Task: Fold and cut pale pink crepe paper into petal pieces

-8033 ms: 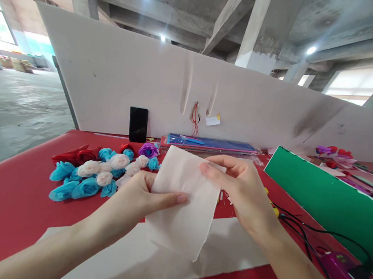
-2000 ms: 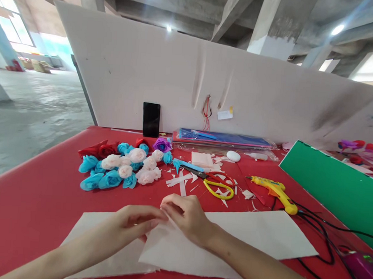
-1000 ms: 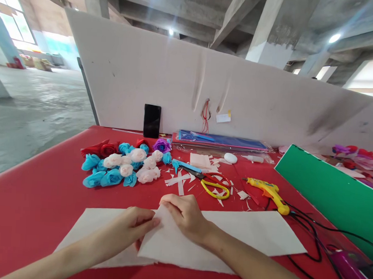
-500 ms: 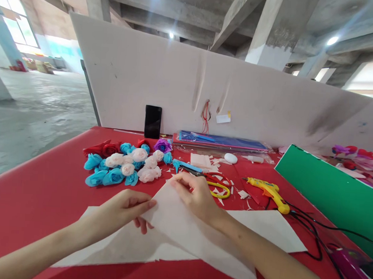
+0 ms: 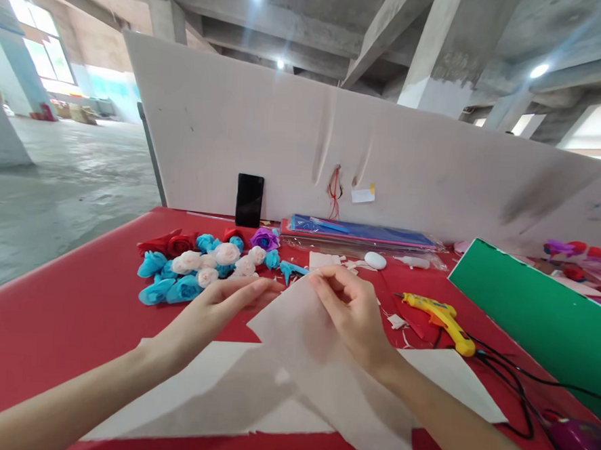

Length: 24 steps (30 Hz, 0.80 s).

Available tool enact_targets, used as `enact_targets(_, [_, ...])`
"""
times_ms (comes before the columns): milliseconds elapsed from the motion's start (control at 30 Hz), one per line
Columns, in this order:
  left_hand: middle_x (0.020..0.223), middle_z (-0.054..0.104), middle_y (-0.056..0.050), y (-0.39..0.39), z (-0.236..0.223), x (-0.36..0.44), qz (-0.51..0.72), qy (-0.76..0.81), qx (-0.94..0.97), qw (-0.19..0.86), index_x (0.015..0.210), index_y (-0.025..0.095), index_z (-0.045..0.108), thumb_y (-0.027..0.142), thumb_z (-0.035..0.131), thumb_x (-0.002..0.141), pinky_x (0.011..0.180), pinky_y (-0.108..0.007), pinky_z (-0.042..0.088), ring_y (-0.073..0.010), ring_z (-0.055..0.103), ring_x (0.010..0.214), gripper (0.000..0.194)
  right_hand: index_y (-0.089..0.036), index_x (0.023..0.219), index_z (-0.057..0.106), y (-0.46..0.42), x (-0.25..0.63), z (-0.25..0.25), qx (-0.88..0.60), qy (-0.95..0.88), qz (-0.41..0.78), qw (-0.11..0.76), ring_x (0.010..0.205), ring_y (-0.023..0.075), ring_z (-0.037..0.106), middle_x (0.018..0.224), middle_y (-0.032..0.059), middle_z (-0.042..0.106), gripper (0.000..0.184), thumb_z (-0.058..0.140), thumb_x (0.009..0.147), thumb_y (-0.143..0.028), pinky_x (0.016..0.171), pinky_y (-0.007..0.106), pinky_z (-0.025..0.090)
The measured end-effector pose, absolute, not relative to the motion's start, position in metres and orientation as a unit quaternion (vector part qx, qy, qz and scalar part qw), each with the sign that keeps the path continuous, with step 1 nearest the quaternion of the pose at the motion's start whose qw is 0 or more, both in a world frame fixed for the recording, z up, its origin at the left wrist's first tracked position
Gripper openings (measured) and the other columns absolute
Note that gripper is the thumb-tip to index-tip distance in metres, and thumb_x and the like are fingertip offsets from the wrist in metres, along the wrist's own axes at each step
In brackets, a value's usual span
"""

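In my right hand (image 5: 348,316) the upper corner of a pale sheet of crepe paper (image 5: 317,368) is pinched between thumb and fingers. The raised sheet slants down toward me, over another pale sheet (image 5: 209,382) lying flat. My left hand (image 5: 229,299) is beside the raised sheet's left edge, its fingers stretched out and holding nothing. Behind the hands lie scissors, mostly hidden by the right hand, and a blue paper piece (image 5: 295,271). Paper roses, such as a white rose (image 5: 226,253) and a blue rose (image 5: 184,289), are grouped beyond the left hand.
A yellow glue gun (image 5: 442,318) with a black cord lies to the right, near a green board (image 5: 533,321). A black phone (image 5: 250,200) leans on the white partition (image 5: 236,112). Wrapped coloured paper (image 5: 371,234) and scraps lie at the back of the red table (image 5: 71,306).
My left hand has let go of the sheet's left edge and moved up with its fingers extended. My right hand has shifted slightly right and up, still pinching the corner.
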State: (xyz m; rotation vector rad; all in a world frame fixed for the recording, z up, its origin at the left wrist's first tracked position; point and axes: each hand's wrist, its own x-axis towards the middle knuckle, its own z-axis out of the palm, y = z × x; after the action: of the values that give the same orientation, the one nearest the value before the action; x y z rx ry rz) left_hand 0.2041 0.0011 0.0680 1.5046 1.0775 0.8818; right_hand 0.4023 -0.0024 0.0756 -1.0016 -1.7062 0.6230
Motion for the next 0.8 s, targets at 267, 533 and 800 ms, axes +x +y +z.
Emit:
enact_targets(267, [0.071, 0.068, -0.001, -0.004, 0.092, 0.232, 0.313, 0.462, 0.735, 0.385, 0.07, 0.019, 0.072, 0.05, 0.052, 0.081, 0.054, -0.021, 0.043, -0.0178, 0.057, 0.068, 0.039, -0.02, 0.074, 0.061, -0.009, 0.403, 0.088, -0.365, -0.762, 0.212, 0.491, 0.059, 0.0091, 0.054, 0.066, -0.0034, 0.061, 0.011, 0.056, 0.084, -0.019, 0.054, 0.02, 0.041])
enact_targets(533, [0.071, 0.071, 0.002, 0.001, 0.093, 0.233, 0.313, 0.447, 0.767, 0.338, 0.076, 0.024, 0.076, 0.046, 0.054, 0.08, 0.054, -0.022, 0.046, -0.0183, 0.06, 0.064, 0.032, -0.022, 0.073, 0.066, -0.003, 0.418, 0.095, -0.362, -0.78, 0.181, 0.477, 0.062, 0.0115, 0.059, 0.069, -0.0028, 0.069, 0.014, 0.058, 0.082, -0.016, 0.056, 0.023, 0.045])
enact_targets(800, [0.066, 0.072, 0.003, 0.009, 0.098, 0.219, 0.337, 0.473, 0.769, 0.268, 0.07, 0.025, 0.076, 0.042, 0.059, 0.074, 0.058, -0.025, 0.044, -0.0196, 0.06, 0.064, 0.024, -0.024, 0.072, 0.069, 0.007, 0.434, 0.103, -0.385, -0.75, 0.168, 0.51, 0.065, 0.0118, 0.063, 0.07, -0.0037, 0.07, 0.014, 0.061, 0.081, -0.017, 0.057, 0.022, 0.048])
